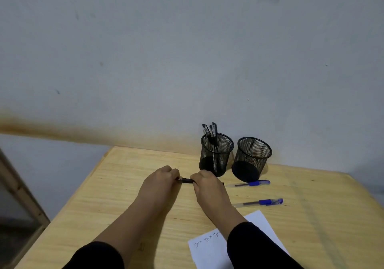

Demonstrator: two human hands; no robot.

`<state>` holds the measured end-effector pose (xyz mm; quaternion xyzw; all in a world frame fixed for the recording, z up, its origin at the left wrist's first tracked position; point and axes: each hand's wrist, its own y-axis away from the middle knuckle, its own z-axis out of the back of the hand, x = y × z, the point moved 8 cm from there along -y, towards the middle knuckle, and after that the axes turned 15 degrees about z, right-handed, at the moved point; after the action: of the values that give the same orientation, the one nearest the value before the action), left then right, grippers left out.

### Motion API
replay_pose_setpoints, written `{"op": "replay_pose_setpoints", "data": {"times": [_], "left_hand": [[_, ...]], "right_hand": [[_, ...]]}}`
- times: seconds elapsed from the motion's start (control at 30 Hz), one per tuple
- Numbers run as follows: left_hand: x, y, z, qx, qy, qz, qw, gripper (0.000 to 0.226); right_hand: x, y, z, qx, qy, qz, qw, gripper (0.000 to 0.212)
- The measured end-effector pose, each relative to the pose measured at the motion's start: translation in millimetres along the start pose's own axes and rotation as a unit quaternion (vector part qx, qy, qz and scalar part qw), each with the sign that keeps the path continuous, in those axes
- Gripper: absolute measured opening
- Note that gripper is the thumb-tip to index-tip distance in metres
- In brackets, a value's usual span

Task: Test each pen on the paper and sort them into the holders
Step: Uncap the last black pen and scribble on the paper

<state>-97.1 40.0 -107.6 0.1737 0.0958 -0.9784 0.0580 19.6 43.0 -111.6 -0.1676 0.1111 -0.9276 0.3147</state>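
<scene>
The left hand and right hand each pinch one end of a dark pen above the wooden table. Beyond the right hand stand two mesh holders, two blue pens lie to its right, and paper lies under its forearm.

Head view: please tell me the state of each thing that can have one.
Black pen: held between left hand and right hand.
Left holder: upright, holds pens.
Right holder: upright, looks empty.
Two blue pens: lying on table.
Paper: has writing.
</scene>
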Motion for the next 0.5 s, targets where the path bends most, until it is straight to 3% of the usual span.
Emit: {"op": "replay_pose_setpoints", "data": {"times": [0.17,0.3,0.4,0.5], "left_hand": [[0,14,20,-0.013,0.105,-0.013,0.994,0.023],[7,17,41,-0.074,0.191,0.007,0.979,0.021],[1,25,51,-0.098,0.229,0.013,0.968,0.021],[-13,39,59,-0.093,0.267,0.009,0.959,0.016]], "right_hand": [[-4,11,21,-0.059,-0.041,-0.045,0.996,0.024],[-15,32,53,-0.114,-0.201,-0.156,0.960,0.019],[-17,50,70,-0.139,-0.383,-0.218,0.887,0.004],[-9,64,72,-0.193,-0.545,-0.255,0.775,0.003]]}}
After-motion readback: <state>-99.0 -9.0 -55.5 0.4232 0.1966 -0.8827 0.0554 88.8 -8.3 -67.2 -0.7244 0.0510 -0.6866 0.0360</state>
